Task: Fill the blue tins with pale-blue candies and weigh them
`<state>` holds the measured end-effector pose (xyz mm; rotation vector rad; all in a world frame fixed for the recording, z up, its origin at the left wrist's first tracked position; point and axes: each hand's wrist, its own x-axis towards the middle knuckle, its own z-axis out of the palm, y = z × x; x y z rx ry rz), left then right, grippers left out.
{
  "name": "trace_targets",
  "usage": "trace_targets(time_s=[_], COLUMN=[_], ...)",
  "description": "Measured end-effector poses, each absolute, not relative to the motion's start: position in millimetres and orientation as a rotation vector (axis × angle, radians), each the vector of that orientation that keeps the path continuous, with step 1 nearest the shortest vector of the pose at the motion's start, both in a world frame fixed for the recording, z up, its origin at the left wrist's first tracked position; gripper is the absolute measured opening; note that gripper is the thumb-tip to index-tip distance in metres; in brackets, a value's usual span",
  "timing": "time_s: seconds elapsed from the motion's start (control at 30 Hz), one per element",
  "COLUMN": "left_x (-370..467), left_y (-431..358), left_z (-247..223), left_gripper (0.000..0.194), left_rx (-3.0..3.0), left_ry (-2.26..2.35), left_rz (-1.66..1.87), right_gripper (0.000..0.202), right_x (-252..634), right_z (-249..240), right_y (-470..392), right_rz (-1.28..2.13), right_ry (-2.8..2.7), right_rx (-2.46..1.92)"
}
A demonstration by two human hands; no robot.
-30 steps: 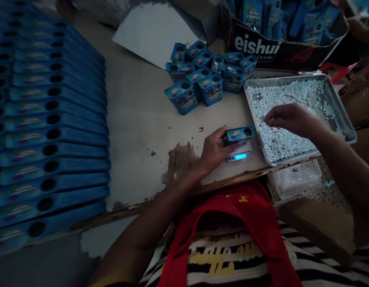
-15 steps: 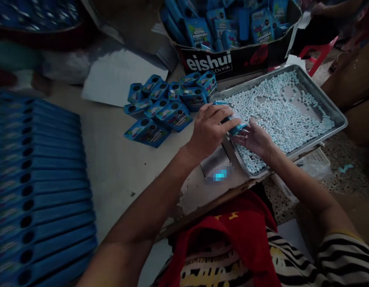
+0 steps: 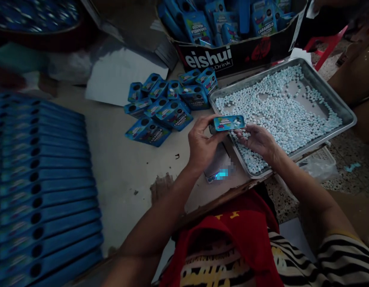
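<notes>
My left hand (image 3: 203, 140) is closed around a blue candy box (image 3: 225, 123), held above the near left corner of the metal tray (image 3: 304, 146). The box's printed top faces me, and pale candies show in the round hole at its right end. Beside that end is my right hand (image 3: 257, 139), palm up, its fingers loosely curled and apart. Whether any candy lies in the palm I cannot make out. Small white and pale blue candies (image 3: 271, 115) cover much of the tray. Several similar blue boxes (image 3: 172, 105) stand grouped left of it.
A black carton (image 3: 232, 59) full of blue boxes stands behind the tray. Rows of blue boxes (image 3: 61, 191) line the left side. A phone-like flat object (image 3: 216, 169) lies near the table's front edge. A white sheet (image 3: 121, 75) and a red stool (image 3: 330, 48) are farther back.
My left hand has turned the box so its top with the hole faces up towards me. My right hand has drawn slightly away from beneath it, its fingers more curled.
</notes>
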<state>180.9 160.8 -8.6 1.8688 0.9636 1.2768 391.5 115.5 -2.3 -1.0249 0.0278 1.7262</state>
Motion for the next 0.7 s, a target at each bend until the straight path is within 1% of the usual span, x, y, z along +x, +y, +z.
trace_targets(time_s=[0.07, 0.13, 0.2, 0.27, 0.3, 0.37, 0.43, 0.5, 0.57, 0.63, 0.7], left_x=[167, 150, 133, 123, 120, 119, 119, 112, 95, 69, 40], left_y=[152, 138, 120, 103, 95, 85, 80, 77, 73, 66, 58], left_z=[-17, -23, -29, -36, -40, -46, -48, -43, -34, -25, -20], left_gripper=[0.054, 0.059, 0.059, 0.056, 0.055, 0.053, 0.057, 0.063, 0.065, 0.061, 0.057], left_rx=[1.600, 1.433, 1.357, 1.328, 1.325, 1.322, 1.335, 1.399, 1.510, 1.593, 1.586], left_ry=[0.969, 0.991, 1.033, 1.089, 1.113, 1.141, 1.132, 1.127, 1.164, 1.261, 1.391], left_rz=[1.278, 1.251, 1.216, 1.197, 1.191, 1.192, 1.196, 1.190, 1.176, 1.175, 1.200], right_gripper=[0.016, 0.019, 0.014, 0.004, 0.006, 0.017, 0.026, 0.025, 0.020, 0.017, 0.021], right_x=[392, 392, 391, 389, 387, 383, 377, 375, 377, 387, 400], right_z=[0, 3, 8, 17, 23, 37, 53, 68, 78, 82, 82], right_y=[114, 112, 111, 110, 110, 111, 112, 115, 119, 123, 126], right_rz=[1.706, 1.657, 1.633, 1.629, 1.633, 1.664, 1.693, 1.689, 1.657, 1.629, 1.615], right_ry=[-0.014, -0.080, -0.206, -0.407, -0.529, -0.799, -1.055, -1.266, -1.411, -1.477, -1.461], right_rx=[-1.059, -1.131, -1.206, -1.242, -1.241, -1.224, -1.213, -1.246, -1.324, -1.420, -1.508])
